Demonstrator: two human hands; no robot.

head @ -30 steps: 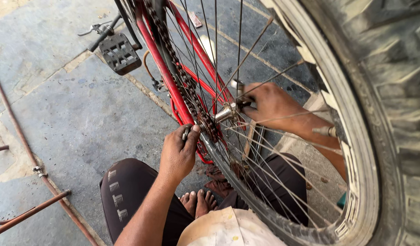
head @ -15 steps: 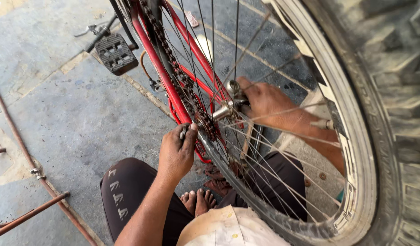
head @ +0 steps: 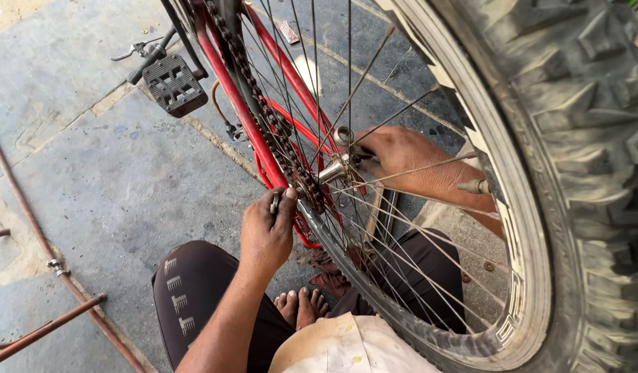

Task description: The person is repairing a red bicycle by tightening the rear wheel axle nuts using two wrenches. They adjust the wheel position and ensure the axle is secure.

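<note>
A red bicycle frame [head: 230, 83] stands upside down in front of me, its rear wheel with knobby tyre [head: 582, 173] filling the right side. My left hand [head: 266, 235] is closed around a small metal tool [head: 275, 202] held at the axle beside the chain [head: 264, 110]. My right hand [head: 409, 162] reaches behind the spokes and grips the other end of the hub axle [head: 336, 168]. What it holds there is hidden by the spokes.
A black pedal [head: 174, 84] sticks out at upper left. Rusty metal rods [head: 49, 276] run along the concrete floor on the left. My knees and bare feet [head: 302, 307] are under the wheel, with a dirty rag [head: 329, 276] beside them.
The view has shifted slightly closer; the wheel and hub sit a little lower right. Both hands stay at the axle, the left one turned a bit on the tool.
</note>
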